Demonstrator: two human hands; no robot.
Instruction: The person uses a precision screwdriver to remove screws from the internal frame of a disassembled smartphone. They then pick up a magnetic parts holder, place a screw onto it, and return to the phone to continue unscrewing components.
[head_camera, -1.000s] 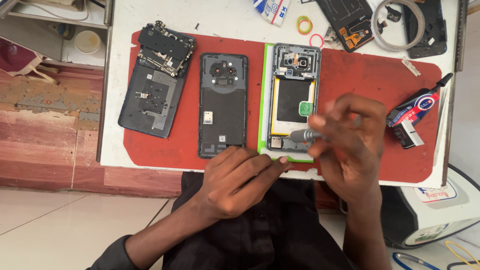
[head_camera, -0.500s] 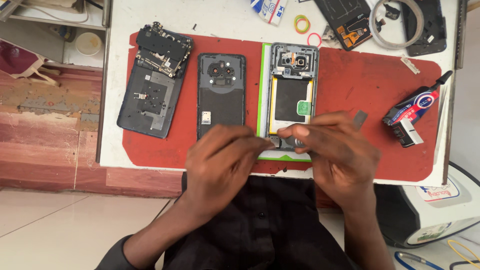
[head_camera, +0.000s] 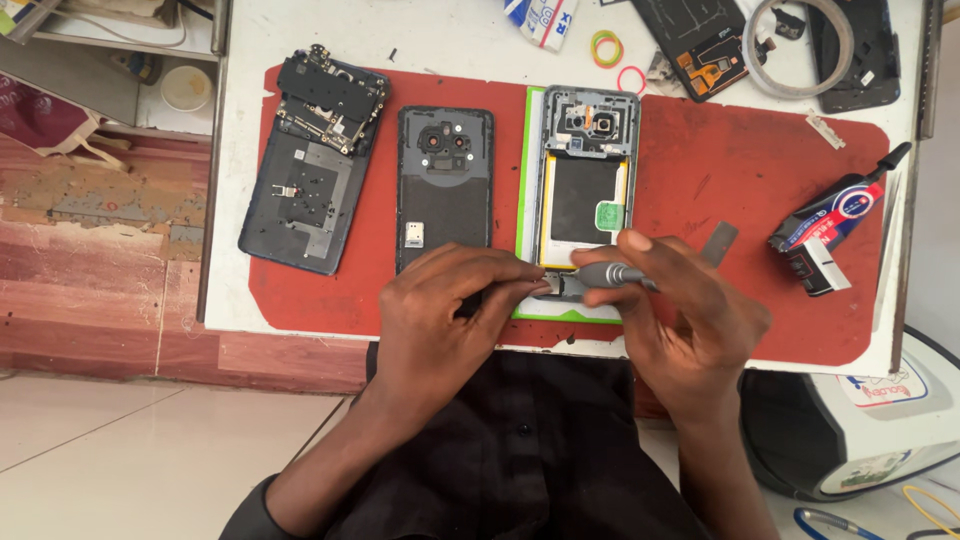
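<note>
On the red mat, the right hand (head_camera: 690, 320) pinches a slim grey metal screwdriver (head_camera: 610, 274) at the lower end of the opened green-framed phone (head_camera: 580, 200), which the left hand (head_camera: 450, 310) steadies with closed fingers; its exposed parts look fragile, best held by the frame edges.
</note>
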